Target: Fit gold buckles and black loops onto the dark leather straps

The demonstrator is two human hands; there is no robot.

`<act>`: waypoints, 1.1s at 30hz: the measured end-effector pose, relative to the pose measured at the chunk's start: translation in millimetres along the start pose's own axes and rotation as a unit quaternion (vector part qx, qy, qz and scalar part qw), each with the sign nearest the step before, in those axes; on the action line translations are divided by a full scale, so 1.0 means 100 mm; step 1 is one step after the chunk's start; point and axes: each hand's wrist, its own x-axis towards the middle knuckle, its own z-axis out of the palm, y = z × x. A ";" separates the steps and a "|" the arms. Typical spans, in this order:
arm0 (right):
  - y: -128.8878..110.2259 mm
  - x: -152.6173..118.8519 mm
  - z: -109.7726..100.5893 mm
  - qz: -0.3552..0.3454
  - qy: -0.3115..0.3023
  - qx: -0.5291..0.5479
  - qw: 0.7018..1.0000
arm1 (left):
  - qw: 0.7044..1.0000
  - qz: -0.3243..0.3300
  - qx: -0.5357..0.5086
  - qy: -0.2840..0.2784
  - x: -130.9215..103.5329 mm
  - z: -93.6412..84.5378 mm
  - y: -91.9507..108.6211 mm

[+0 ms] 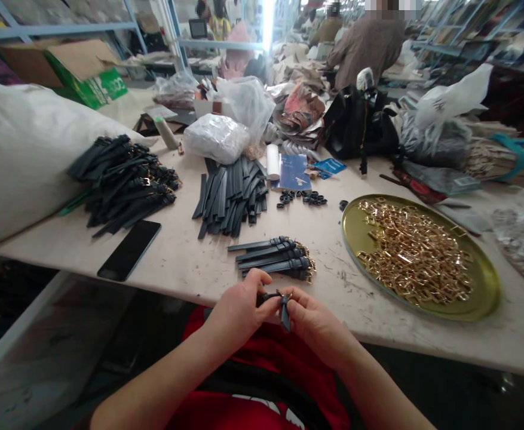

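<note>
A dark leather strap [285, 316] is pinched between my two hands at the table's front edge. My left hand [244, 301] closes its thumb and fingers on one part of it, while my right hand [313, 319] grips it near the hanging end. A buckle on the strap is too small to make out surely. Just beyond my hands lies a row of buckled straps [270, 257] with gold buckles on their right ends. Behind that row is a pile of plain dark strips [230, 197], with small black loops [304, 197] to its right.
A round gold tray [486, 298] heaped with gold buckles [414, 251] stands at right. On the left are a phone [129, 251], a heap of buckled straps [122, 179] and a big white sack [33, 155]. Plastic bags [219, 137] and a black handbag [360, 128] stand behind.
</note>
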 end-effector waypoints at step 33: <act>-0.12 0.01 -0.10 -0.125 0.128 -0.389 0.904 | 0.904 -0.115 -0.359 -0.200 0.07 -0.06 -0.09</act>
